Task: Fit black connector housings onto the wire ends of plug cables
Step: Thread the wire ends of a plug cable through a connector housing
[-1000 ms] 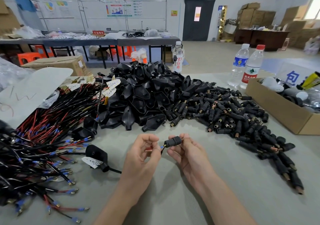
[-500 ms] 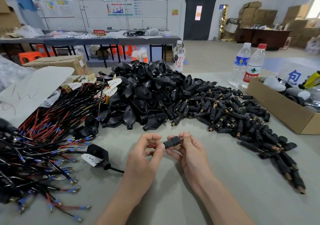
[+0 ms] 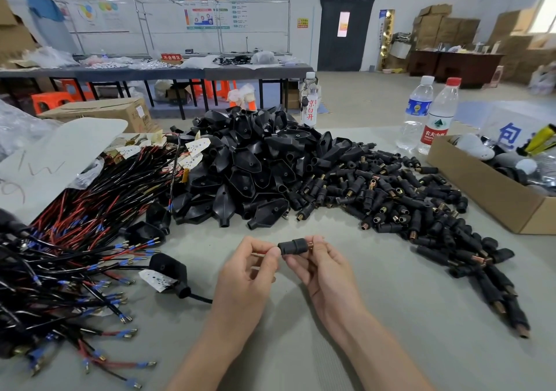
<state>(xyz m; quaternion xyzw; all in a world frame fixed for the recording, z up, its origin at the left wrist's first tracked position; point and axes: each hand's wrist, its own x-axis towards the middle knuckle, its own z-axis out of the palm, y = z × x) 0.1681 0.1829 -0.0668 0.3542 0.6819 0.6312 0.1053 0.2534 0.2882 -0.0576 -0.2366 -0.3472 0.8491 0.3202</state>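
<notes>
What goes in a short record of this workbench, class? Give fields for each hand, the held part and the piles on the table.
Right hand: holds the black connector housing at the fingertips
Left hand: pinches the red wire at the housing's left end
Held part: level, copper terminal showing at its right end
Piles: plug shells centre, loose housings right, wire bundle left
Far right: cardboard box, two water bottles

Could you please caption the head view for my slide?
Left hand and right hand hold a black cylindrical connector housing, copper tip showing.
</notes>
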